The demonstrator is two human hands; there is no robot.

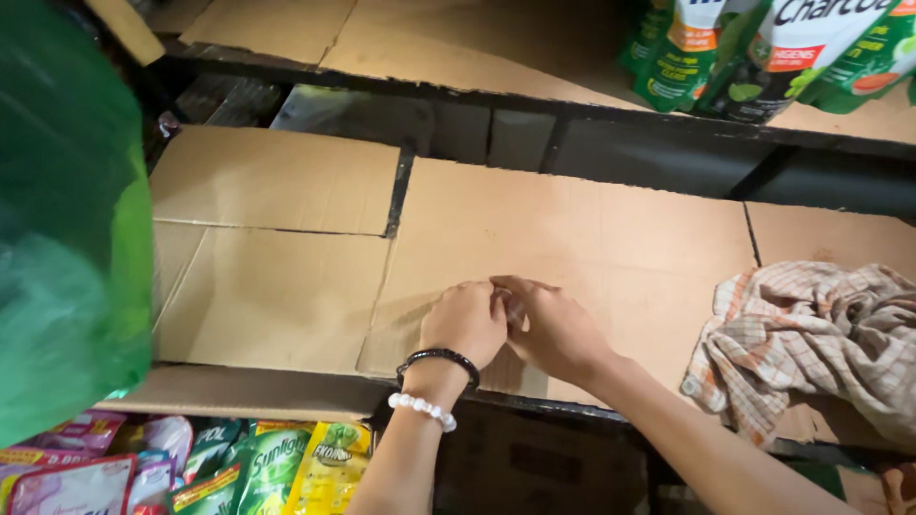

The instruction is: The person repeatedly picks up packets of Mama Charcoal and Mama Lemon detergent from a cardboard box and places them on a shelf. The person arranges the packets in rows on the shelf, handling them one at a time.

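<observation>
- My left hand (465, 322) is curled into a loose fist, knuckles up, resting on the cardboard sheet (582, 238) that lines the middle shelf (658, 172).
- My right hand (553, 329) lies just beside it, fingers drawn together, its fingertips meeting the left hand's; whether anything small is pinched between them I cannot tell.
- A black bracelet (439, 358) and a white bead bracelet (422, 410) sit on my left wrist.
- Left of my hands a second cardboard sheet (277, 238) lies flat, a dark gap dividing it from the one under my hands.
- Right of my right hand a crumpled checked cloth (821, 334) lies on the cardboard and hangs over the front edge.
- Nothing else rests on the cardboard between my hands and the cloth, nor beyond my hands towards the back of the shelf.
- Above and far to the right of my hands, green and white refill pouches (763, 52) stand on the upper shelf, itself lined with cardboard.
- Below my left wrist, under the shelf's front edge, coloured pouches (277, 467) in green, yellow and pink are packed close together.
- A blurred green bag (67, 219) fills the far left, well apart from my hands.
</observation>
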